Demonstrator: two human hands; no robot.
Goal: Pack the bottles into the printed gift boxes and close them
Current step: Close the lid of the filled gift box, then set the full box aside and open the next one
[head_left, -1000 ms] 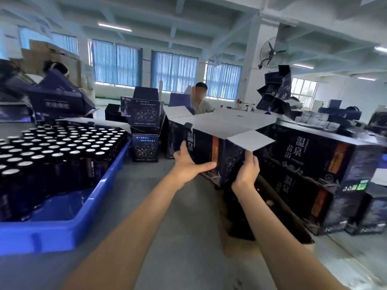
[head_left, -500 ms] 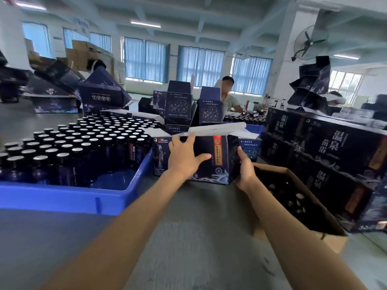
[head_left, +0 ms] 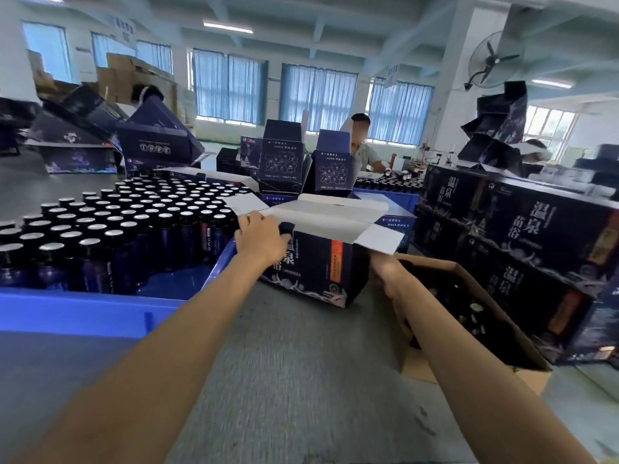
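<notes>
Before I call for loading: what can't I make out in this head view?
Head view only:
- Inside of the dark blue printed gift box: screened by its own white flaps and front wall; fill unknown.
- Fingers of the right hand: hidden behind that box's corner.
- Contents of the brown cardboard carton: dark, partly behind the right forearm.
- Labels of the dark capped bottles in the blue plastic crate: too blurred.

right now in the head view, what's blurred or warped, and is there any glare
Head view: motion blur smears the table in the foreground and the right hand beside the gift box; head view, the wide-angle lens tilts and bows the pillar; head view, the bottles show glints on their caps, and the curtained windows glow bright.
</notes>
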